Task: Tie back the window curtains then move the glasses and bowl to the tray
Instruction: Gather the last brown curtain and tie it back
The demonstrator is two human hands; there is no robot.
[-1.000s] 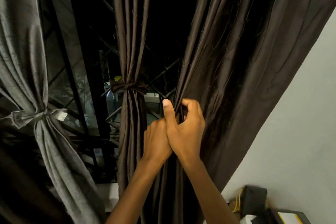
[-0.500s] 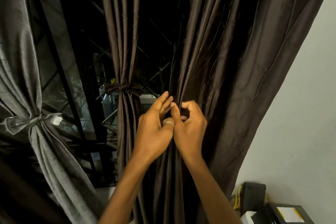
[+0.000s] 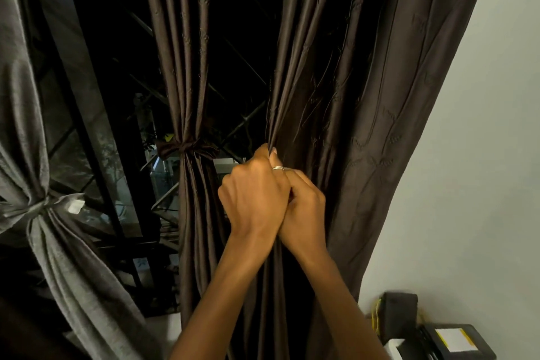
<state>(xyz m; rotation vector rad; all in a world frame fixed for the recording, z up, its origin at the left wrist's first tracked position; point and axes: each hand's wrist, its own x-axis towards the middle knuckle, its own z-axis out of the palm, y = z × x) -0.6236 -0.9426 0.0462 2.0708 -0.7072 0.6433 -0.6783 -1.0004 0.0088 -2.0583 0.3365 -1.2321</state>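
The left hand (image 3: 254, 199) and right hand (image 3: 306, 210) are pressed together, both with fingers curled round the gathered folds of the untied brown curtain (image 3: 365, 126) at the right edge of the window (image 3: 87, 114). The middle brown curtain (image 3: 187, 67) and the grey curtain (image 3: 38, 242) at the left edge are each tied at mid-height.

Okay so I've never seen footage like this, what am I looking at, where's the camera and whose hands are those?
There is no machine here: one camera sits on a person's head, looking forward at their own bare hands. The left hand, wearing a ring, and the right hand both grip bunched folds of the right curtain before a dark window. The middle curtain and grey curtain are already tied. Some black boxes sit by the wall lower right. The task's other things are out of view.
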